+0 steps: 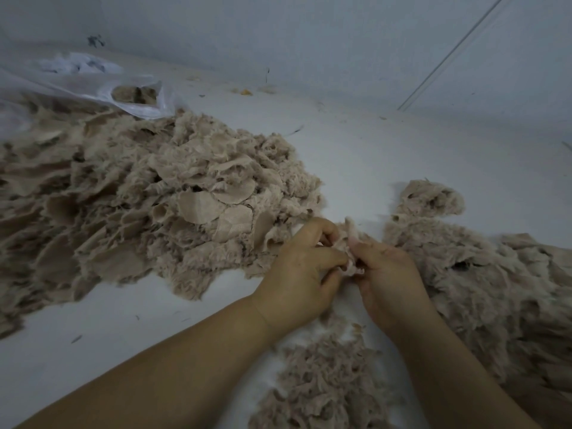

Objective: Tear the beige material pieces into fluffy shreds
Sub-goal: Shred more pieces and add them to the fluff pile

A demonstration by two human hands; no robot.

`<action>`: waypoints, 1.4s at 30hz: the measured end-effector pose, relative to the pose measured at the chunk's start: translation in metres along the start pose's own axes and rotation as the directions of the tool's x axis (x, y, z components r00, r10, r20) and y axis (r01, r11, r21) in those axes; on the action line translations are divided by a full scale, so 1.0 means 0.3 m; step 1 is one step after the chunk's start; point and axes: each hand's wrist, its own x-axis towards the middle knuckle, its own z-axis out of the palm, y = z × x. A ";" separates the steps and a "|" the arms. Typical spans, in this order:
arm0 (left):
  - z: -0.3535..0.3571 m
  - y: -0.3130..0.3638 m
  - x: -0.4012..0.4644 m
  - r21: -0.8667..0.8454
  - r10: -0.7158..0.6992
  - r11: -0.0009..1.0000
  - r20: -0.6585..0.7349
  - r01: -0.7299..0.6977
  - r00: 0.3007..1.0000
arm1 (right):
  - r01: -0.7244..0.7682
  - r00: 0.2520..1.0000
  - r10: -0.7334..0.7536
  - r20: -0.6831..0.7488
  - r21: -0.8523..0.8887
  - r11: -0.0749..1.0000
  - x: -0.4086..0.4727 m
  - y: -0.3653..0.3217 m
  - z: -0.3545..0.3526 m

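My left hand point(301, 270) and my right hand point(387, 274) meet at the middle of the view, both pinching one small beige material piece point(348, 243) between their fingertips. A big heap of beige pieces point(148, 205), round and furry-edged, fills the left side. On the right lies a mound of fluffy beige material point(483, 292). Below my wrists sits a smaller pile of fine fluffy shreds point(328, 385). The held piece is mostly hidden by my fingers.
A clear plastic bag point(123, 91) with a few beige pieces in it lies at the back left on the white surface point(356, 150). A pale wall point(309, 32) rises behind. Small scraps dot the surface near the wall.
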 end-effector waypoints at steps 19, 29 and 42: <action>0.000 -0.007 0.033 -0.409 -0.567 0.713 0.140 0.569 0.812 | 0.065 0.994 -0.061 0.088 -0.046 0.997 -0.007 -0.017 0.003; -0.020 0.012 0.035 -0.621 -0.598 0.492 0.270 0.611 0.755 | 0.040 0.999 -0.035 0.036 -0.142 0.989 -0.022 -0.019 0.012; -0.012 0.014 0.062 -0.502 -0.671 0.536 0.233 0.678 0.704 | 0.080 0.992 -0.057 0.116 -0.203 0.976 -0.042 -0.021 0.016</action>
